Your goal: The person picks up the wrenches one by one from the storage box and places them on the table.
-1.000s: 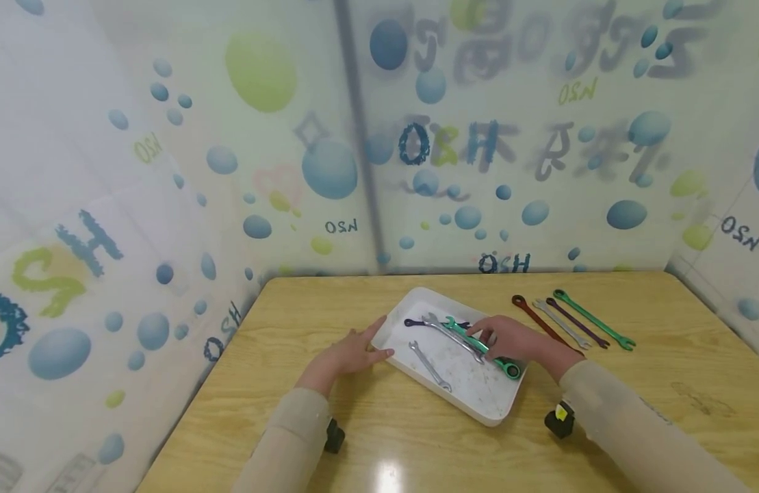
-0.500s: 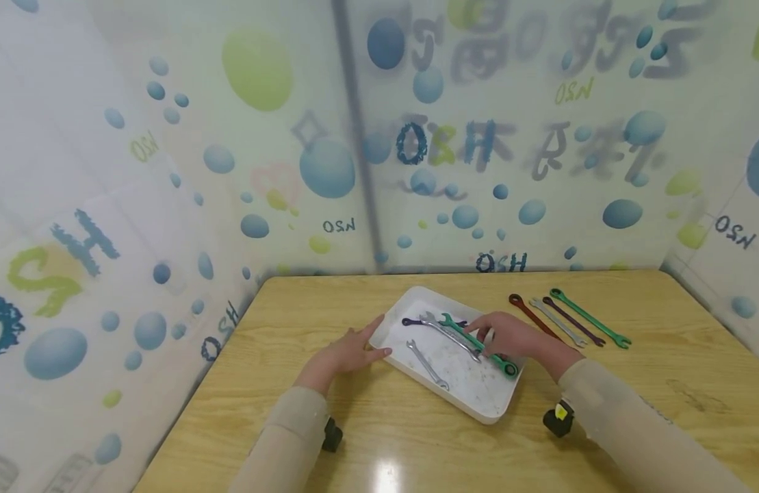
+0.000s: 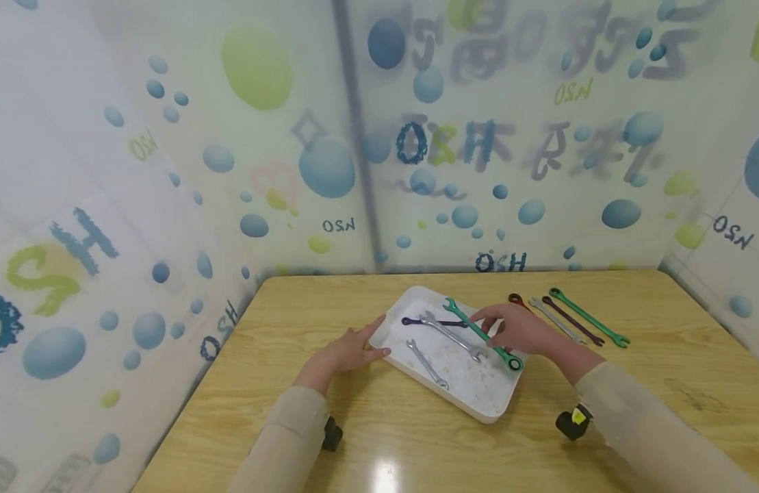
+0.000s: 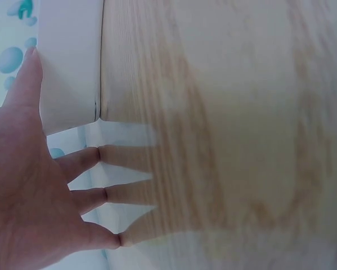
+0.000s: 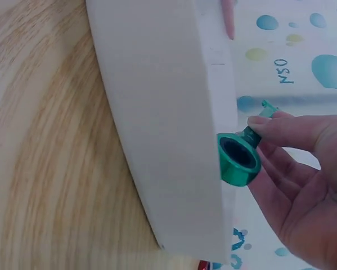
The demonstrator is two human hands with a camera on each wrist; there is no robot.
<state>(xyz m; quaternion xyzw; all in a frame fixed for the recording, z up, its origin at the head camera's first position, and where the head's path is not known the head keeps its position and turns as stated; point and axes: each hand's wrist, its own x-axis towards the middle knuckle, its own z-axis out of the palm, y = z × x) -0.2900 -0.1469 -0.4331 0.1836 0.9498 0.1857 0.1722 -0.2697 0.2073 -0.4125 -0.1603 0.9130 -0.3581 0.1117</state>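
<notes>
A white tray is holding three wrenches, the spread left hand touching it, the right hand pinching a green wrench over it; four wrenches are lying nearby.

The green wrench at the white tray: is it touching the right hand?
Touching. The right wrist view shows the right hand pinching the green wrench near its ring end, the thumb resting against it.

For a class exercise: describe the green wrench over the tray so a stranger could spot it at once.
On the wooden table sits a white tray. Over it, the right hand pinches the green wrench. The wrenches in the tray are silver or dark, and the other green wrench lies on the table.
</notes>
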